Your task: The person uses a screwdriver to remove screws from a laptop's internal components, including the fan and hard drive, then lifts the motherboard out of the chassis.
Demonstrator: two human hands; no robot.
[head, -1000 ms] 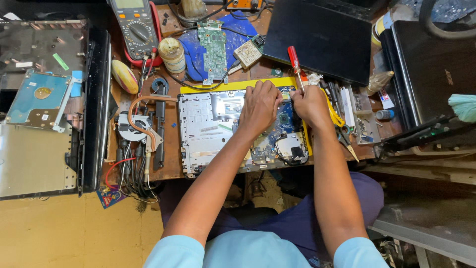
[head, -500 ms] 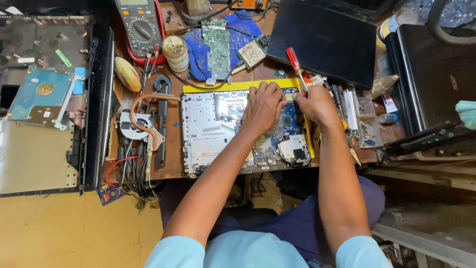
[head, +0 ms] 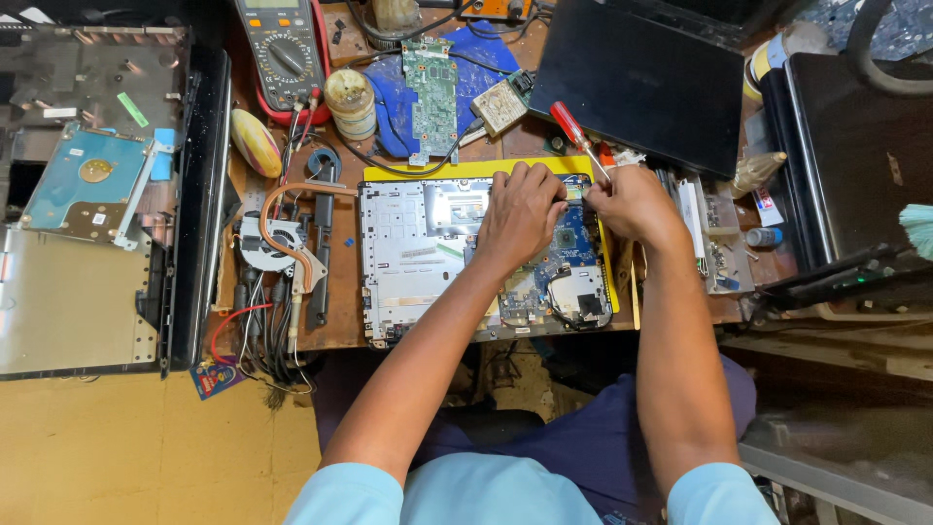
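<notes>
Two hands working mid-frame: left hand pressing, fingers curled, on the laptop board; right hand gripping red-handled screwdriver. Board's likely light, stiff, fragile; edges are probably safest.

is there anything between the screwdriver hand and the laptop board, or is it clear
Nothing visible does. The right hand holds the red-handled screwdriver at the board's top right edge, tip hidden behind the fingers. The left hand rests on the board just beside it, close but not in between.
</notes>
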